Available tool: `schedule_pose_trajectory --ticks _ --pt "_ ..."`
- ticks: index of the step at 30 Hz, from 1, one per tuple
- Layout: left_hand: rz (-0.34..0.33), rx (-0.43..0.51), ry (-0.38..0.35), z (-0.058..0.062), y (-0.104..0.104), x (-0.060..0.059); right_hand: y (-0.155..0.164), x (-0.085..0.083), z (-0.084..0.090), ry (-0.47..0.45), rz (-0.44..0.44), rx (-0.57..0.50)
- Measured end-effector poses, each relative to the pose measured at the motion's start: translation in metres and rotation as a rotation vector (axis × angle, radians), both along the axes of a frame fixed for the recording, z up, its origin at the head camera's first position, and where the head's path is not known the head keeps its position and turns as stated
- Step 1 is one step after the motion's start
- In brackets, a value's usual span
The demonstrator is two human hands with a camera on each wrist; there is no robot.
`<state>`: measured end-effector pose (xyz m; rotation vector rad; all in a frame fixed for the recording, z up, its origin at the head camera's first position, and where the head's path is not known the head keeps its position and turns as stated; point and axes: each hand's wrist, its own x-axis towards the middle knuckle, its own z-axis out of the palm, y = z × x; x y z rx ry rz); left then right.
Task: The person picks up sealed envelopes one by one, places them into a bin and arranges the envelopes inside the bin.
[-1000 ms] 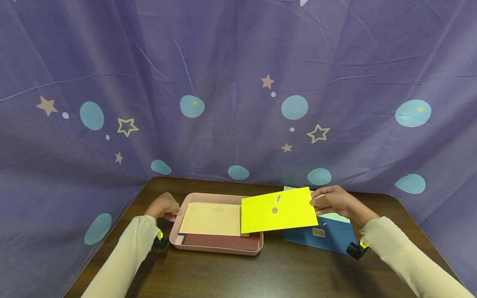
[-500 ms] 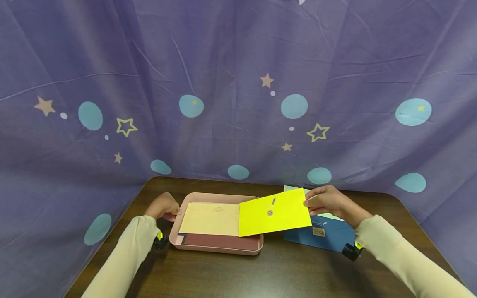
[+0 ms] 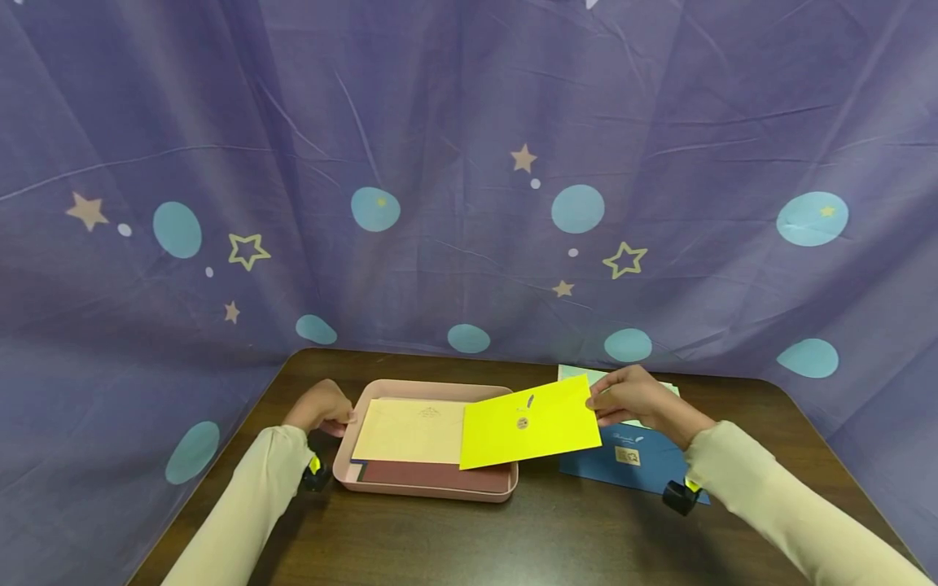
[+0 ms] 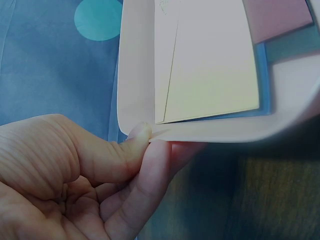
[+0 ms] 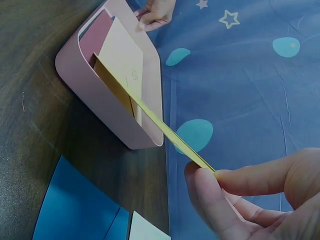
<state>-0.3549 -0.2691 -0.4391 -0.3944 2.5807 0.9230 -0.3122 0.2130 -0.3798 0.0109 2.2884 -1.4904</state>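
Observation:
A bright yellow envelope (image 3: 531, 427) is pinched at its right edge between the thumb and fingers of my right hand (image 3: 633, 399). It tilts over the right part of a pink tray (image 3: 432, 491), its left end above the envelopes there. My left hand (image 3: 322, 405) pinches the tray's left rim between thumb and finger, plain in the left wrist view. Inside the tray a cream envelope (image 3: 410, 431) lies on top. Under it show a dark red envelope (image 3: 432, 474) and a blue edge (image 4: 265, 80).
Right of the tray, a blue envelope (image 3: 601, 464) lies on the brown wooden table (image 3: 542, 537), partly over a pale green envelope (image 3: 575, 372). A purple curtain (image 3: 454, 268) with stars and ovals hangs behind the table's far edge.
My right hand has moved left and slightly down with the yellow envelope, which now covers more of the tray. More of the blue envelope shows. My left hand stays on the rim.

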Motion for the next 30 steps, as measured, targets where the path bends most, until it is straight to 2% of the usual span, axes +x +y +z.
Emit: schedule_pose_trajectory --ticks 14,30 --pt "-0.015 -0.038 -0.001 -0.003 -0.004 -0.002 -0.014 -0.002 -0.004 -0.012 -0.023 -0.004" --pt "-0.016 -0.003 0.010 -0.001 -0.002 0.000 -0.045 -0.001 -0.023 -0.011 -0.051 -0.091"
